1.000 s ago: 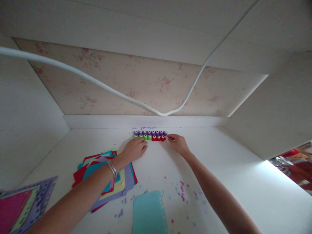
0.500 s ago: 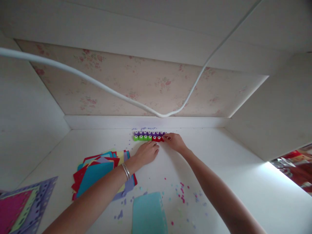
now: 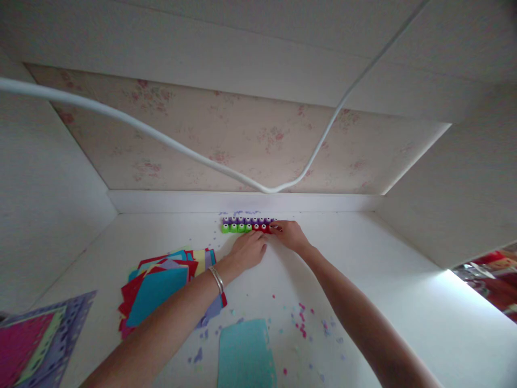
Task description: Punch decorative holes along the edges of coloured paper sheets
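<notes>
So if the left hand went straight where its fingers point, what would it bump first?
Probably the red punches at the row's right end. The left hand points that way, though the right hand sits close beside them.

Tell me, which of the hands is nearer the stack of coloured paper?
Left. The left hand lies just right of the stack; the right hand is farther right, at the punches.

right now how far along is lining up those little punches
Done: two tight rows at the back, purple punches behind, green punches and red punches in front. In hand: the right hand touches the red end; the left hand lies flat beside it. Left: paper scraps and coloured sheets lie loose.
</notes>
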Available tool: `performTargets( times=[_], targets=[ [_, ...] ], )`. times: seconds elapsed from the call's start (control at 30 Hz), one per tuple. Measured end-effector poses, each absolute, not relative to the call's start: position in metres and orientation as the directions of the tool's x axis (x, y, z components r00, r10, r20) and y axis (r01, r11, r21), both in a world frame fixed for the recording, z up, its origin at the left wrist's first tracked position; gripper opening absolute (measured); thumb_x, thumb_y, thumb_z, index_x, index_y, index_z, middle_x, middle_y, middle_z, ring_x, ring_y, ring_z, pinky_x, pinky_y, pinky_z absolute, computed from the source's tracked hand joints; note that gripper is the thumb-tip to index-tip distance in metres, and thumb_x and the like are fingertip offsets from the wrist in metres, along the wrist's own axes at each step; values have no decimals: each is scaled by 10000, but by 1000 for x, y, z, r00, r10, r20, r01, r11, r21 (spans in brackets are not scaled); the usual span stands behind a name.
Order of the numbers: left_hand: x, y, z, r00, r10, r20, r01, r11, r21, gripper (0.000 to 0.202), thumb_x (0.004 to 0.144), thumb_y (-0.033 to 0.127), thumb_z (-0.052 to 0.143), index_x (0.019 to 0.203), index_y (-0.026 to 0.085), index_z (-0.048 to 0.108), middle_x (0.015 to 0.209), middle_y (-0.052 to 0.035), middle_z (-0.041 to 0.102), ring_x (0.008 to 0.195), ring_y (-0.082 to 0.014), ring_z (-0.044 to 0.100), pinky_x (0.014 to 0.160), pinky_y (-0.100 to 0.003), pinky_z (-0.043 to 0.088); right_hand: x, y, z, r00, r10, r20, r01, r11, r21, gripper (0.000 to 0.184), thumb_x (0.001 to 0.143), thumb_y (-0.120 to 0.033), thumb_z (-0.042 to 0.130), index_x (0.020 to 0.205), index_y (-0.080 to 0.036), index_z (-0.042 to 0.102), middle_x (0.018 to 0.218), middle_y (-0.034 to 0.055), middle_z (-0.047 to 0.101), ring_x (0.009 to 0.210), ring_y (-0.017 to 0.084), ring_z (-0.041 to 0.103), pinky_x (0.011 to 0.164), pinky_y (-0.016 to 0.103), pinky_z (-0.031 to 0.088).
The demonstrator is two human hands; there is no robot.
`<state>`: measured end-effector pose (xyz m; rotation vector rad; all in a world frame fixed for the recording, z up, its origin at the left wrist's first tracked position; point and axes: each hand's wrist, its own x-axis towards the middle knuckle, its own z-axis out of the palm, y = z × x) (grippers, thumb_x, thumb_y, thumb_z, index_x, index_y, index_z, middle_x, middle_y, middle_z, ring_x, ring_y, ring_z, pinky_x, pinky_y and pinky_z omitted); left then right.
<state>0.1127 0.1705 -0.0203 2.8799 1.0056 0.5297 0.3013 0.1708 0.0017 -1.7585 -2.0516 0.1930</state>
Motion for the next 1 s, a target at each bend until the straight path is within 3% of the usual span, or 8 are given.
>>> performTargets(
  times=[0.27,0.43,0.63,0.77,1.0],
  targets=[
    [113,169,-23,721,608,332,600,-788,139,230,919,221,456,1034,165,648,1099,-93,628,1078,-221,559,974,-374,434,304,172,-3,-105,960,260,885,210,-415,222,880,-297,562,1023,-296,731,909,-6,762,792,190,705,725,244,498],
    [91,165,-23,702,630,331,630,-767,124,255,942,222,406,950,163,654,986,-90,636,986,-215,581,910,-371,458,316,164,-6,30,938,345,887,134,-441,250,894,-314,526,1020,-256,734,1001,25,747,841,195,697,792,269,495],
    [73,179,-25,691,645,326,649,-753,113,250,939,227,417,959,162,658,995,-85,639,986,-211,582,913,-371,458,324,160,-10,11,959,284,881,125,-457,214,869,-300,547,906,-260,754,901,4,758,767,179,692,732,255,494],
    [74,186,-24,706,624,335,629,-770,109,250,939,230,424,941,170,667,990,-82,643,999,-211,576,924,-369,451,314,161,-10,-38,973,227,892,136,-431,194,852,-333,583,928,-276,753,952,3,753,762,165,684,733,244,484],
    [71,183,-26,723,602,341,606,-788,106,253,942,214,417,960,171,666,998,-87,643,1008,-209,572,932,-372,445,303,165,-12,40,980,193,924,37,-380,231,870,-405,561,945,-303,754,907,9,760,815,195,690,731,257,470]
  ],
)
